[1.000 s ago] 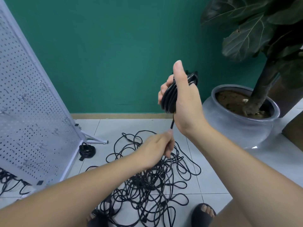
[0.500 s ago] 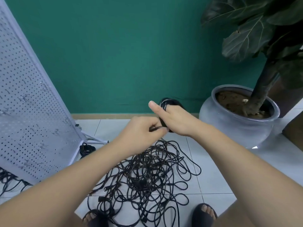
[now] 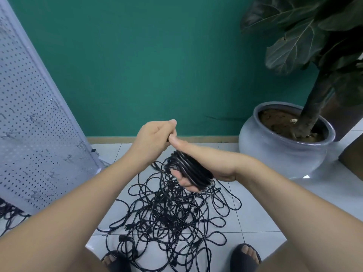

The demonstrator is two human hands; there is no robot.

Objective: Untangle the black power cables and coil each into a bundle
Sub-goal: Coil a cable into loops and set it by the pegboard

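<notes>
now, cable coil (image 3: 193, 170) round right hand (image 3: 199, 152)

An indoor room corner: white tiled floor (image 3: 255, 218), teal wall (image 3: 149, 61), potted plant (image 3: 284, 138), perforated metal panel (image 3: 29, 124).

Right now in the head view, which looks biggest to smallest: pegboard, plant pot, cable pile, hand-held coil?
1. pegboard, partly cut off by the picture edge
2. cable pile on the floor
3. plant pot
4. coil, smallest though nearest the camera
</notes>
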